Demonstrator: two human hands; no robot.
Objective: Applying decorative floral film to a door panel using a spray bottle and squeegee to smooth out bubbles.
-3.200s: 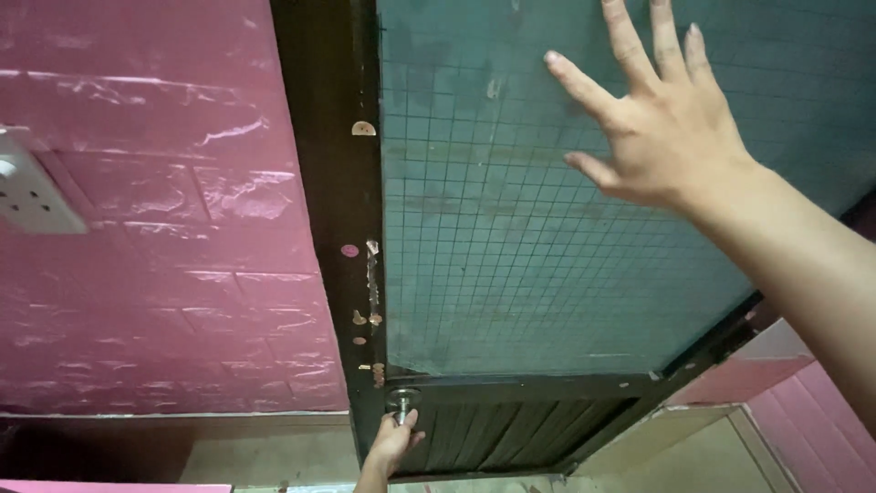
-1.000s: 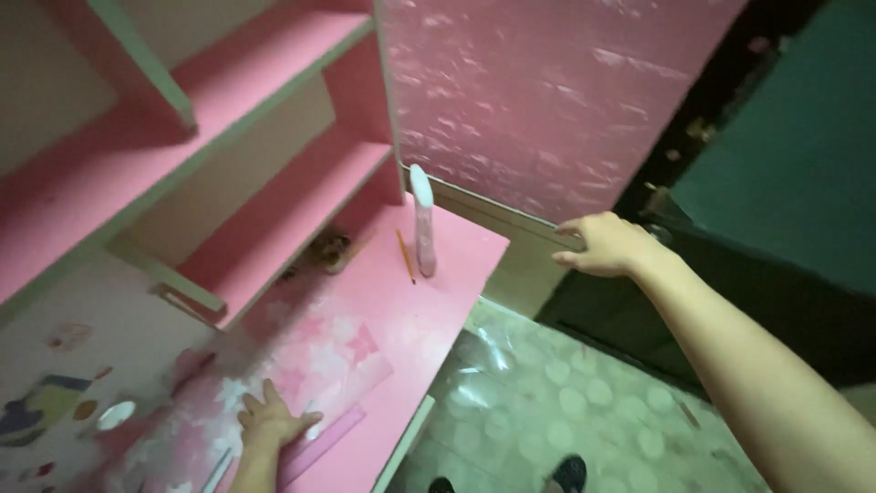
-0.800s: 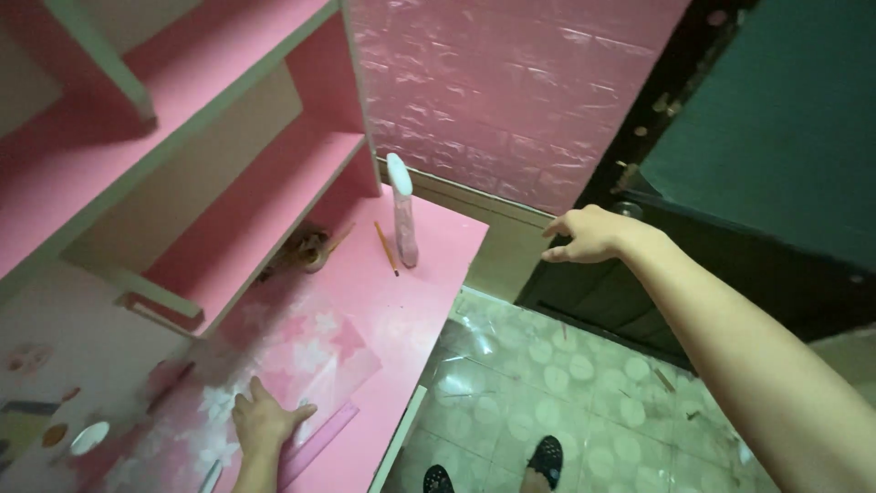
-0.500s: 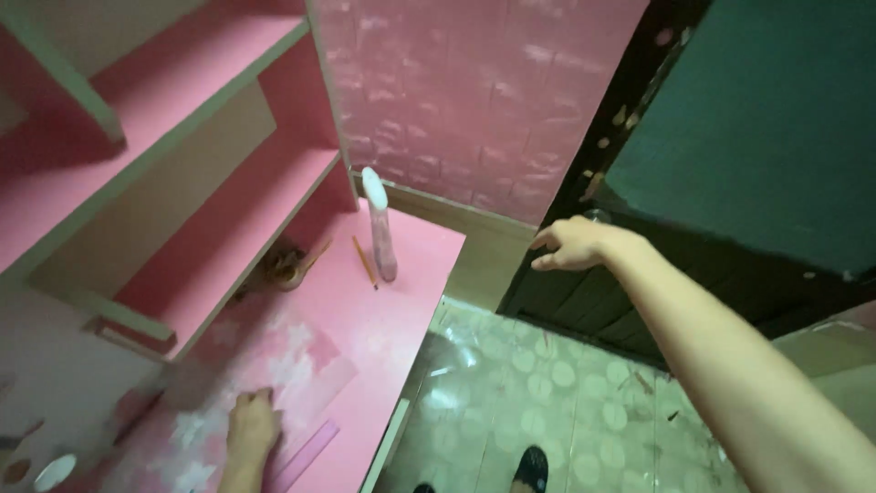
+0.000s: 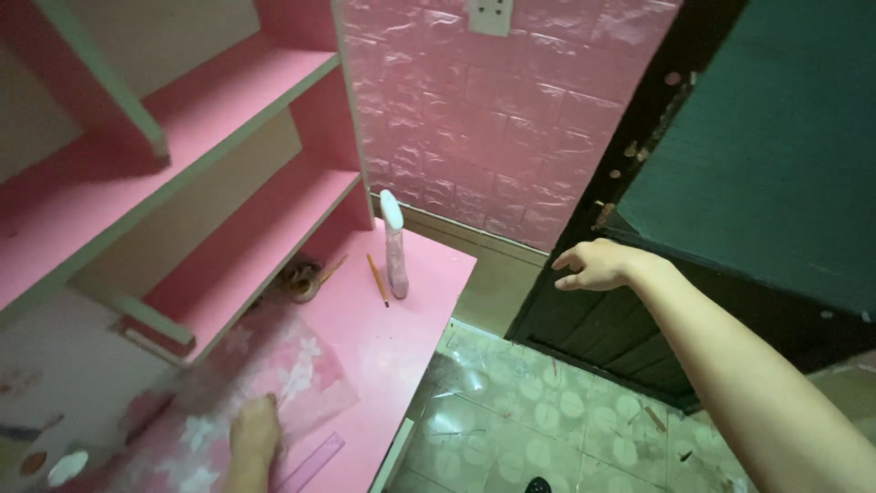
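My right hand hangs in the air in front of the dark green door, fingers loosely apart, touching nothing. My left hand rests flat on a pink flowered plastic sheet lying on the pink desk. A translucent pink ruler lies just right of that hand. At the back of the desk a pink bottle with a white cap stands upright, with a pencil lying beside it.
Pink shelves rise above the desk on the left, with a small round object tucked under the lowest one. A pink brick-pattern wall with a white socket is behind. Green patterned floor tiles lie below.
The view has swung from the door down to the desk. My right hand came off the door's edge and now hovers free. My left hand stayed on the flowered sheet.
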